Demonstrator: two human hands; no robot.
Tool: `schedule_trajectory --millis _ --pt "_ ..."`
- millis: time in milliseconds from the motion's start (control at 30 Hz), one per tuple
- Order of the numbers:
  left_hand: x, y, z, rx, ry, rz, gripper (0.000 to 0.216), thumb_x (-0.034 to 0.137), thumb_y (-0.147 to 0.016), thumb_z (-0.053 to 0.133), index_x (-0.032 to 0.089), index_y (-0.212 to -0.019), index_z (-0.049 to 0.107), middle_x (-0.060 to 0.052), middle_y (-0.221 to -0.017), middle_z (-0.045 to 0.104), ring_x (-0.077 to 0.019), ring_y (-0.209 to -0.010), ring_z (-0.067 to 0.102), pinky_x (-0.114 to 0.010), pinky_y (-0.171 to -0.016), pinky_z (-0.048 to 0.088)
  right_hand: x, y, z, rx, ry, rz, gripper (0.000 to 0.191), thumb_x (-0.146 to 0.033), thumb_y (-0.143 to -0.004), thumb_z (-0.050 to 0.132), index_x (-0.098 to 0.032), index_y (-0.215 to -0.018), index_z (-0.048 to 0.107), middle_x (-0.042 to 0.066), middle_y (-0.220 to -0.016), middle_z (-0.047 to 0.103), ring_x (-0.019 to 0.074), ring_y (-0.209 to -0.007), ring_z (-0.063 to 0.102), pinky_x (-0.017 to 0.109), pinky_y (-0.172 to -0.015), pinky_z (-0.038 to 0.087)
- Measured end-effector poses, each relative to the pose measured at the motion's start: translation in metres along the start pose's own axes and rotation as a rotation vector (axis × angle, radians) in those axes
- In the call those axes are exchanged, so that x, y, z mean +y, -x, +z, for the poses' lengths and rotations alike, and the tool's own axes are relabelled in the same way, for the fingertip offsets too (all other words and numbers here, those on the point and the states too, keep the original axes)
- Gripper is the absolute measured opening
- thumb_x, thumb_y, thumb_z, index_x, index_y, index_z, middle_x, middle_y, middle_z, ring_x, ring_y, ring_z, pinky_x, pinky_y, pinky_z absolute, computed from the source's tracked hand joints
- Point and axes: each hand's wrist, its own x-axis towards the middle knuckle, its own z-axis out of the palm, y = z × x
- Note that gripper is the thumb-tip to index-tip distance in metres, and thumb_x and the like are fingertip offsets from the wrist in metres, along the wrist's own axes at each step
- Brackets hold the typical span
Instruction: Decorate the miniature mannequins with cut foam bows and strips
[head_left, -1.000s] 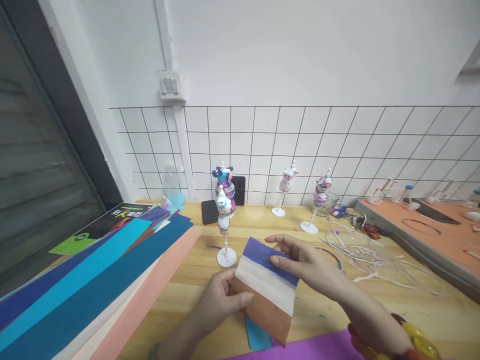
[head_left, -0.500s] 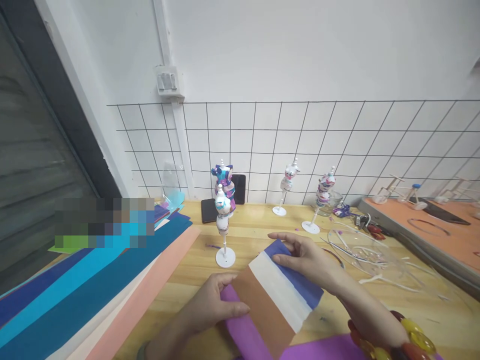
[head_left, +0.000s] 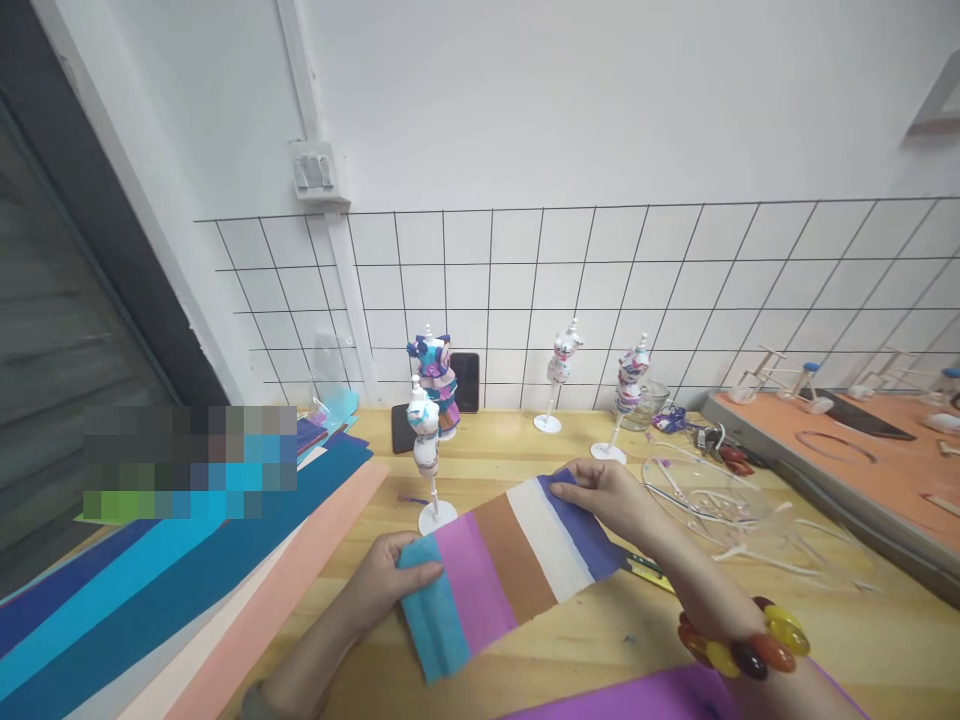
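A striped sheet (head_left: 501, 570), paper or cloth, is stretched between my hands above the table. Its bands run teal, purple, brown, cream and dark blue from left to right. My left hand (head_left: 382, 582) pinches the teal end, thumb on top. At the dark blue end, my right hand (head_left: 604, 495) grips the upper corner between thumb and fingers. Just behind the sheet stands a small white dress form (head_left: 425, 445) on a round base. Under my right forearm lies a yellow and black cutter (head_left: 649, 572), partly hidden. A purple sheet (head_left: 630, 695) lies at the front edge.
Long coloured sheets (head_left: 225, 560) are piled at the left. A decorated dress form (head_left: 436, 375), phones (head_left: 466, 382) and two more forms (head_left: 564, 360) stand at the back. Tangled clear and white tubing (head_left: 720, 500) lies right, beside an orange-topped board (head_left: 847, 450).
The striped sheet has been spread out, so the teal and full purple bands now show. My left hand moved left to the teal end. The view shifted slightly right.
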Motion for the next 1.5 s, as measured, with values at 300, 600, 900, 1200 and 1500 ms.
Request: schedule_trajectory --millis 300,600,900,1200,1500 --pt "-0.005 -0.007 -0.002 0.231 0.077 0.001 0.033 0.041 -0.063 0.072 0.013 -0.080 0.068 -0.010 -0.086 0.073 -0.0254 -0.079 0.067 -0.037 -0.074 0.051 0.018 -0.010 0.000 -0.012 0.062 0.037 0.024 -0.038 -0.069 0.063 -0.014 -0.068 0.059 -0.005 -0.053 0.052 0.0087 -0.046 0.045 0.021 -0.043 0.031" --pt "-0.008 -0.007 0.003 0.210 0.077 0.042 0.031 0.039 -0.066 0.070 0.014 -0.084 0.067 -0.008 -0.085 0.073 -0.0246 -0.081 0.067 -0.038 -0.076 0.052 0.025 -0.010 -0.002 -0.057 0.122 0.086 0.013 -0.027 -0.064 0.063 -0.015 -0.072 0.061 -0.003 -0.056 0.058 0.0108 -0.050 0.050 0.022 -0.046 0.036" --pt "-0.013 -0.008 0.004 0.254 0.014 0.097 0.027 0.040 -0.068 0.068 0.015 -0.079 0.070 -0.007 -0.077 0.073 -0.0253 -0.074 0.067 -0.038 -0.070 0.054 0.035 -0.015 -0.004 -0.024 0.138 0.068 0.012 -0.023 -0.062 0.064 -0.016 -0.071 0.062 -0.005 -0.051 0.054 0.0110 -0.048 0.048 0.022 -0.047 0.036" --pt "-0.005 -0.010 -0.003 0.453 -0.132 0.356 0.021 0.035 -0.070 0.065 0.020 -0.083 0.072 -0.006 -0.095 0.069 -0.0238 -0.096 0.059 -0.033 -0.087 0.045 0.016 -0.012 0.005 0.117 0.070 -0.064 0.018 -0.032 -0.067 0.063 -0.016 -0.076 0.062 0.001 -0.068 0.063 0.0151 -0.064 0.056 0.026 -0.060 0.043" --pt "0.024 0.007 0.000 0.544 -0.270 0.536 0.010 0.028 -0.074 0.061 0.023 -0.076 0.069 -0.004 -0.086 0.066 -0.0215 -0.088 0.058 -0.031 -0.080 0.045 -0.017 0.007 0.019 0.147 -0.044 -0.074 0.019 -0.037 -0.081 0.049 -0.020 -0.087 0.054 0.000 -0.060 0.058 0.0124 -0.054 0.054 0.025 -0.056 0.045"
